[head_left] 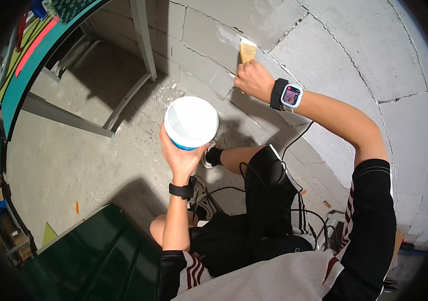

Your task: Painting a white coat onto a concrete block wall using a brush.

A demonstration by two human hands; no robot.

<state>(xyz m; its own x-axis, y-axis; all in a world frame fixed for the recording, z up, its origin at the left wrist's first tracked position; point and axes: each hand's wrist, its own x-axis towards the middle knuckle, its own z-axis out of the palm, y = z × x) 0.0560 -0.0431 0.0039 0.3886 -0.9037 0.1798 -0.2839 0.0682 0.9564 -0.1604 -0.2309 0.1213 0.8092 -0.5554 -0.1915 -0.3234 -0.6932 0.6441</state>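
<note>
One brush [247, 51] is pointing from our gripping right hand [255, 80] perhaps onto the wall [274, 22]; our left hand [180, 159] is cupping a tub [192, 120].

The view comes from a wide fisheye camera on the person's head, left of a side-by-side pair, facing steeply down past the shirt [259, 278] to the floor [88, 160]. The left hand [178, 159] and right hand [255, 80] are near; the block wall [334, 60] bends across the upper right, the tabletop [12, 108] along the upper left.
</note>
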